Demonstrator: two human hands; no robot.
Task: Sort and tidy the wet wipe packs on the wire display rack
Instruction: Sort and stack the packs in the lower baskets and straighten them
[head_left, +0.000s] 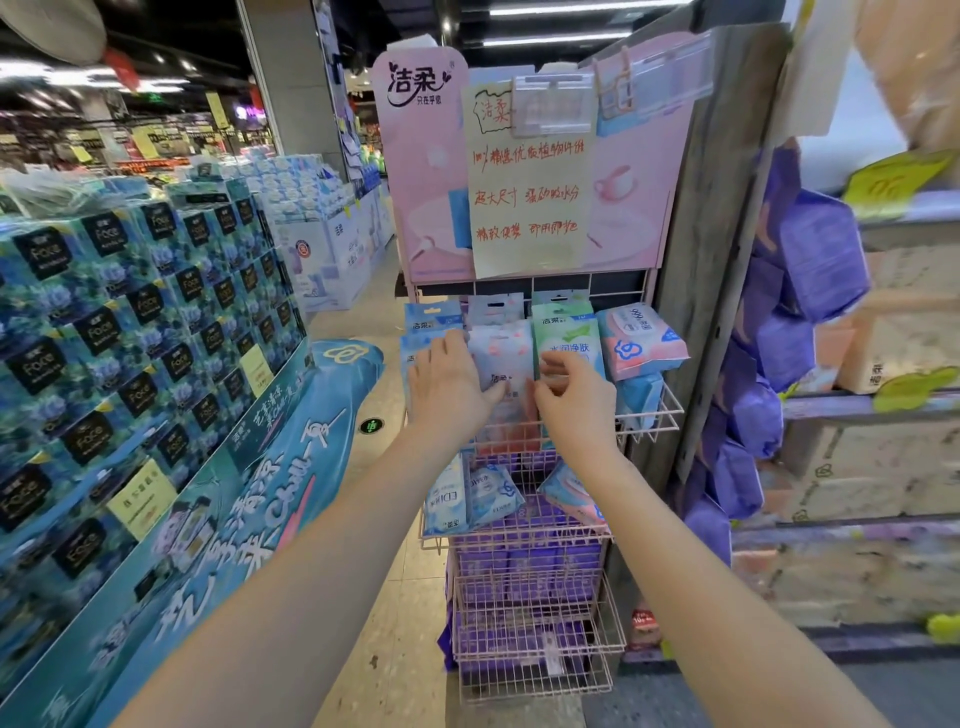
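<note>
A pink wire rack (660, 415) holds wet wipe packs in its top basket: blue packs (431, 318) at the left, a white-and-pink pack (501, 348) in the middle, a green pack (563, 332) beside it, and a pink-and-white pack (641, 338) lying tilted at the right. My left hand (449, 387) lies with fingers spread over the blue packs, its thumb on the white-and-pink pack. My right hand (576, 400) pinches the right edge of that same pack, in front of the green one.
The basket below holds blue packs (467, 496) and a tilted pink pack (571, 491). Lower baskets contain purple packs (524, 564). A stack of blue tissue boxes (130, 338) stands left; purple bags (810, 270) hang on a shelf unit at right. Tiled floor lies between.
</note>
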